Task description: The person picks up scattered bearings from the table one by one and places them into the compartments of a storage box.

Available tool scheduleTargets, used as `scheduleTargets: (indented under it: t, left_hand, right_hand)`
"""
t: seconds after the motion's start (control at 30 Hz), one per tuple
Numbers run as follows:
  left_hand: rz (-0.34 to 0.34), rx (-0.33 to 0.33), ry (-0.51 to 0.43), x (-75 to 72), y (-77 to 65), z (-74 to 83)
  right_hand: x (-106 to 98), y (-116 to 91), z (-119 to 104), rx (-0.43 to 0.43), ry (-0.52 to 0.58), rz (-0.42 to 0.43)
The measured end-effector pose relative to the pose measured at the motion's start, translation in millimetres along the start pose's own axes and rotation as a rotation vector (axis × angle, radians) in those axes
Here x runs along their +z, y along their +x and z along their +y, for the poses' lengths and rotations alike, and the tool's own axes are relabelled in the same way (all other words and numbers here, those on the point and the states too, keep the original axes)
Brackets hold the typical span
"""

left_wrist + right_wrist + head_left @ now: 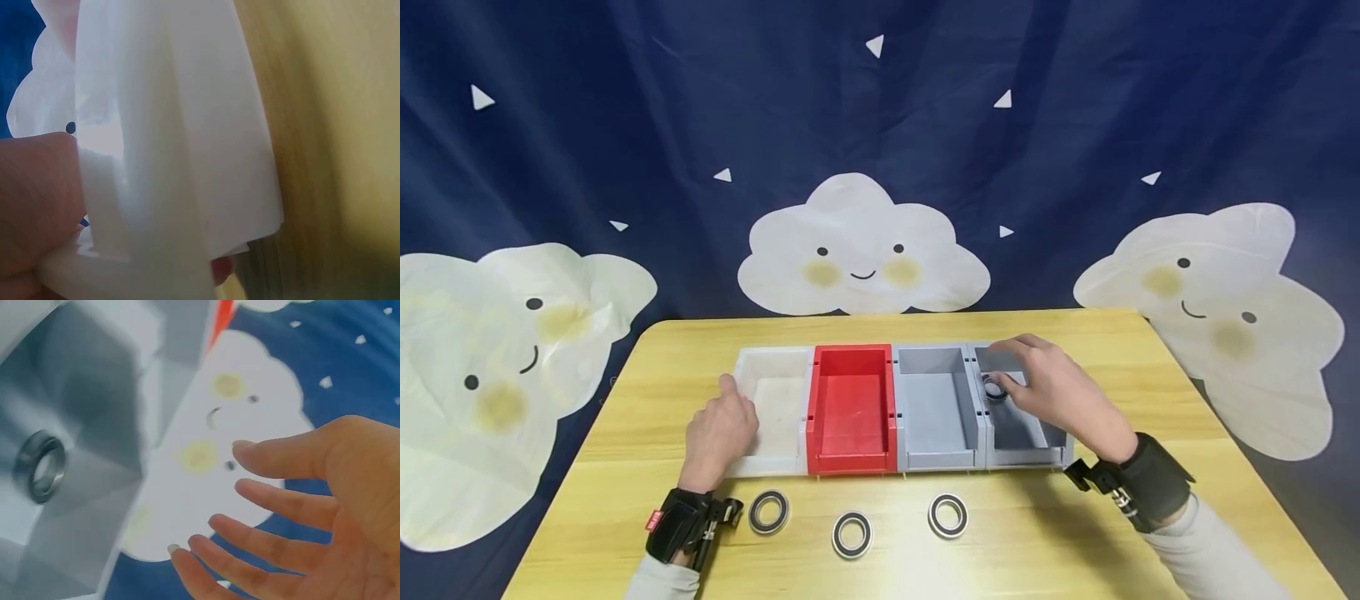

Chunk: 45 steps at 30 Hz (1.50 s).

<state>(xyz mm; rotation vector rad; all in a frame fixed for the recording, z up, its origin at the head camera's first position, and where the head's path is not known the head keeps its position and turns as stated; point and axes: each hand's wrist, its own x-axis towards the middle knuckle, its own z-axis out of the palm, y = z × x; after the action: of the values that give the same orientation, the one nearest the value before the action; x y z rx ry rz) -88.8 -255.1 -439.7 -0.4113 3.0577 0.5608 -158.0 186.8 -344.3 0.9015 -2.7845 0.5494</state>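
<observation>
My left hand (721,433) grips the left wall of the white bin (156,125), with the wall between thumb and fingers. Over the rightmost grey bin (1028,456) hovers my right hand (1054,385), its fingers spread and nothing between them. Inside that bin a ball bearing (25,469), a metal ring with a dark band, leans on edge in the right wrist view. Three more bearings lie flat on the table in front of the bins: a left one (768,529), a middle one (852,552) and a right one (947,533).
A red bin (852,462) and another grey bin (940,459) stand joined in the row between the white bin and the rightmost one. The row sits on a wooden table (662,367). Behind it hangs a dark blue curtain (865,108) with white clouds.
</observation>
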Motion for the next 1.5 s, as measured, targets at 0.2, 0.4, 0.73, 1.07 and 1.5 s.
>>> scheduleTargets:
  t: [0.2, 0.4, 0.73, 1.07, 1.5]
  left_hand:
    - [0.006, 0.001, -0.004, -0.3, -0.6, -2.3]
    - [0.014, 0.014, -0.012, 0.9, -0.6, -2.5]
    - [0.012, 0.014, -0.02, 1.6, -0.2, -3.6]
    - [0.022, 0.021, -0.025, 1.4, 1.3, -2.0]
    - [0.026, 0.014, -0.016, 2.4, 1.1, -1.5]
  right_hand:
    - [-3.8, -11.2, -37.9, -0.13, -0.033, 0.074]
    - [12.8, -34.0, -70.5, -0.24, -0.043, 0.059]
    - [57.9, -65.1, -93.8, -0.264, -0.032, -0.243]
    - [84.8, -76.5, -81.7, -0.338, -0.071, -0.338]
    - [93.8, -80.9, -76.3, -0.351, -0.034, -0.367]
